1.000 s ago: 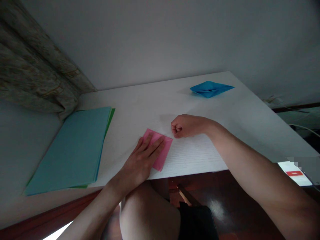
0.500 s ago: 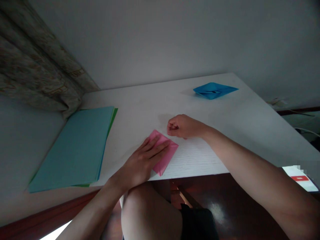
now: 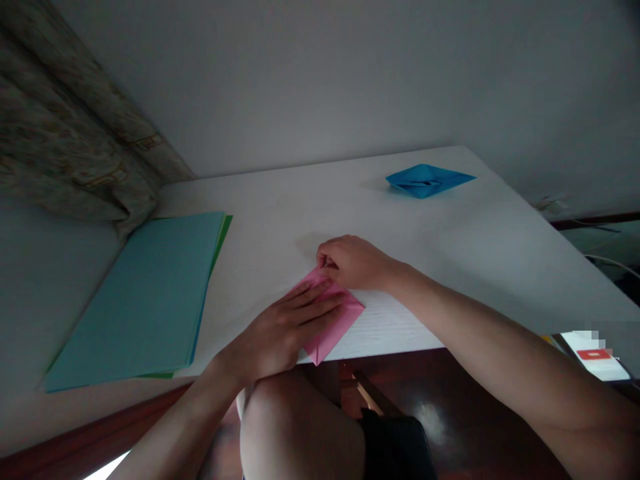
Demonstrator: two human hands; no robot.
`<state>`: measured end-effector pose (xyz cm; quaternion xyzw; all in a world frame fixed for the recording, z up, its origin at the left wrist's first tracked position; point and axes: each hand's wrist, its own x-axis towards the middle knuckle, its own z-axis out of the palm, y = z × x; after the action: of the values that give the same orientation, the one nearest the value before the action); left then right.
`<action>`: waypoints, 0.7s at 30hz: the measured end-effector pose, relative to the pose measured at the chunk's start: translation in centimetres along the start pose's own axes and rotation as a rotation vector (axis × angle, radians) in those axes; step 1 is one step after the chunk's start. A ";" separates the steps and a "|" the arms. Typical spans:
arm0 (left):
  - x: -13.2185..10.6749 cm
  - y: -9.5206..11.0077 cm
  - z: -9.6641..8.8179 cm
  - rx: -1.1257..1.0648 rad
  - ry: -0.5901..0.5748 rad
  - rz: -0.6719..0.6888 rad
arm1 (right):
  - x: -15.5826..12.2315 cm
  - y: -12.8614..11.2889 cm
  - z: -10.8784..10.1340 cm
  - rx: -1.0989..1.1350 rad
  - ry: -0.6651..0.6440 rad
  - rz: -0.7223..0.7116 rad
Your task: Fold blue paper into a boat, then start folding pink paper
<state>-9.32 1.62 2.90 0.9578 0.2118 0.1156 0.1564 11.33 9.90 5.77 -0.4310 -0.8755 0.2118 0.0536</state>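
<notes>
A folded pink paper (image 3: 339,325) lies near the front edge of the white table (image 3: 470,247), one corner reaching over the edge. My left hand (image 3: 285,327) lies flat on it, fingers stretched out and pressing it down. My right hand (image 3: 350,262) is curled, its fingertips pinching the paper's far corner. Most of the pink paper is hidden under the two hands.
A stack of teal and green paper sheets (image 3: 145,293) lies on the table's left. A folded blue paper boat (image 3: 427,179) sits at the far right. A patterned curtain (image 3: 65,160) hangs at the left. A lit phone screen (image 3: 595,353) is at the lower right. My knee (image 3: 295,427) is under the table edge.
My right fist moved left and down onto the pink paper's far corner and pinched it. The pink paper shifted slightly toward the table's edge under my left hand.
</notes>
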 end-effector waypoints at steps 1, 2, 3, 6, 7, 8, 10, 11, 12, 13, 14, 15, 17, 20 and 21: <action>0.0 0.0 0.0 -0.003 0.005 0.007 | 0.0 -0.1 0.1 -0.034 0.007 0.000; 0.0 0.0 0.0 -0.004 0.010 0.012 | 0.0 -0.2 0.2 -0.059 0.013 -0.005; 0.0 0.0 0.0 -0.005 0.016 0.015 | 0.0 -0.2 0.2 -0.076 0.016 -0.014; 0.0 0.0 0.0 -0.018 0.019 0.008 | -0.2 -0.1 0.3 -0.096 0.021 -0.059; 0.1 -0.1 0.1 -0.025 0.018 0.008 | -0.2 -0.1 0.3 -0.103 0.019 -0.075; 0.1 -0.1 0.1 -0.033 0.020 0.008 | -0.2 -0.1 0.3 -0.114 0.015 -0.088; 0.2 -0.1 0.1 -0.050 0.028 0.018 | -0.3 -0.1 0.2 -0.137 0.002 -0.094; 0.2 -0.1 0.1 -0.059 0.035 0.024 | -0.4 -0.2 0.1 -0.146 -0.006 -0.090; 0.2 0.0 0.1 -0.071 0.040 0.031 | -0.4 -0.3 0.0 -0.154 -0.014 -0.084; 0.3 0.1 0.0 -0.082 0.043 0.040 | -0.5 -0.5 -0.1 -0.160 -0.025 -0.077; 0.3 0.2 -0.1 -0.091 0.042 0.051 | -0.5 -0.6 -0.2 -0.166 -0.038 -0.068; 0.3 0.3 -0.1 -0.096 0.038 0.061 | -0.6 -0.8 -0.3 -0.172 -0.052 -0.059; 0.3 0.7 -0.2 -0.088 0.024 0.068 | -0.7 -1.1 -0.5 -0.186 -0.074 -0.045; 0.2 1.2 -0.2 -0.049 0.021 0.049 | -0.7 -1.2 -0.5 -0.204 -0.087 -0.039; 0.2 1.3 -0.1 -0.036 0.021 0.043 | -0.7 -1.1 -0.5 -0.207 -0.087 -0.041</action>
<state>-8.71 0.65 3.49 0.9578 0.1909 0.1327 0.1689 11.09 8.90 6.74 -0.4067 -0.9028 0.1377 -0.0247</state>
